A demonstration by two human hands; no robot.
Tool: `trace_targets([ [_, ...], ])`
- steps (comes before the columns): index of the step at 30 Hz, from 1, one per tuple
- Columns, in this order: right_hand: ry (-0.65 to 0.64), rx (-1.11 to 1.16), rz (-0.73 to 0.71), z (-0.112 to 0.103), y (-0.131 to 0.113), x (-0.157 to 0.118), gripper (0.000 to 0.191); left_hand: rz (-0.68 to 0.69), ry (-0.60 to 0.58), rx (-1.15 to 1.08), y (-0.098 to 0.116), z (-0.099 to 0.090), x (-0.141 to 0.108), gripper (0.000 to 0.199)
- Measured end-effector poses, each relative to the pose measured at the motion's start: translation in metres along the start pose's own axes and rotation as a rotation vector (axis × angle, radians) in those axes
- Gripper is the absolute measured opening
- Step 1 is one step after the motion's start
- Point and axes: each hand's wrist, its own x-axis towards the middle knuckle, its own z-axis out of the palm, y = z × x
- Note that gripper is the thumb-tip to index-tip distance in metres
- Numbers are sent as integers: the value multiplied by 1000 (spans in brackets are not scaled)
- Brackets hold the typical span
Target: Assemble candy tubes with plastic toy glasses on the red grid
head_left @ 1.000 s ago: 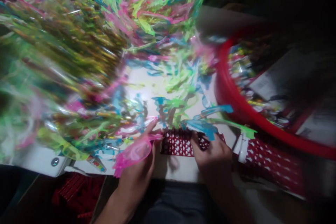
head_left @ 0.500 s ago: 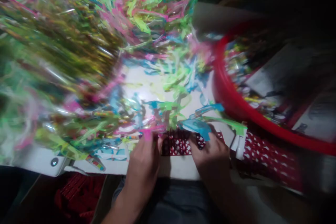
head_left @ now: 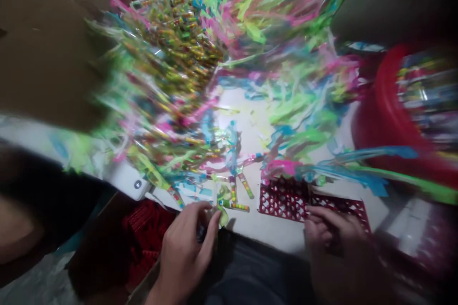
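My left hand (head_left: pixel 185 255) is at the white table's front edge (head_left: pixel 250 231), its fingers pinched on a small green-tinted plastic wrapper (head_left: pixel 223 216). Just beyond it lie several short candy tubes (head_left: pixel 238 193) in bright stripes. My right hand (head_left: pixel 332 236) rests on the near corner of a red plastic lattice mat (head_left: pixel 282 200), holding nothing I can see. Above both hands spreads a large blurred heap of cellophane strips in neon green, pink and blue (head_left: pixel 229 90), with rows of candy sticks (head_left: pixel 175 43) inside it.
A red plastic basin (head_left: pixel 384 105) full of colourful packets stands at the right. Brown cardboard (head_left: pixel 43 43) fills the upper left. Red plastic lattice pieces (head_left: pixel 143 238) lie below the table edge, and my dark trousers (head_left: pixel 243 281) show beneath my hands.
The whole view has swung, shifting the table rightward. My left hand has come off the mat toward the table edge, and the pink wrapper has left it. Candy tubes now show nearby.
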Motion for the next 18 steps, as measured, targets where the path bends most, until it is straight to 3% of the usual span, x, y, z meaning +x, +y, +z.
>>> trace_targets([
  [4, -107, 97, -247, 8, -23, -6, 17, -136, -239, 95, -9, 0, -37, 19],
  [9, -355, 173, -178, 24, -40, -12, 21, -177, -330, -53, -7, 12, -57, 14],
  [12, -451, 227, -141, 27, -40, -20, 20, -107, -272, -231, -6, 15, -55, 11],
  [15, -407, 259, -216, 29, -39, -32, 13, 42, -166, -356, -1, 19, -46, 14],
  [18, -214, 162, -256, 31, -39, -39, 24, 138, -98, -439, 10, 30, -31, 18],
])
